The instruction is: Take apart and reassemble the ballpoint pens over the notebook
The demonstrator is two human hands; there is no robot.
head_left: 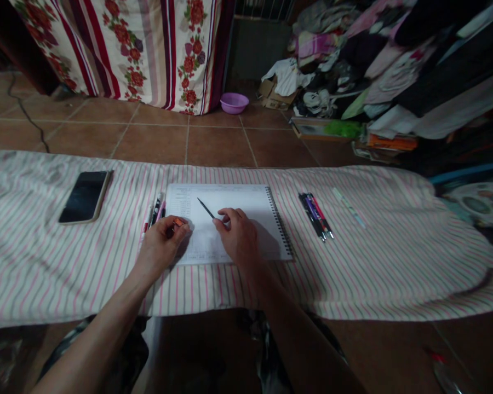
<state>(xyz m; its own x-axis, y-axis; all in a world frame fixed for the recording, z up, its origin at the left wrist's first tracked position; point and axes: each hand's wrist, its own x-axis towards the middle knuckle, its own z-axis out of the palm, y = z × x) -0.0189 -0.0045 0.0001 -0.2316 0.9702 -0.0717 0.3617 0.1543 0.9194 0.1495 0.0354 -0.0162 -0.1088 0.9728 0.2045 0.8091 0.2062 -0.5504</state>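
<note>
A spiral-bound notebook (246, 205) lies open on a striped cloth (394, 257). My right hand (238, 235) rests on the page, fingers pinched on a thin dark pen (206, 208) whose tip points up and left. My left hand (162, 243) sits at the notebook's left edge, fingers curled round a small orange object (178, 222). Several pens (155, 210) lie just beyond my left hand.
A dark phone (84, 197) lies face up at the left of the cloth. More pens (316, 215) and a pale stick (348, 208) lie right of the notebook. Beyond are tiled floor, a purple bowl (234, 102), a flowered cover and piled clothes.
</note>
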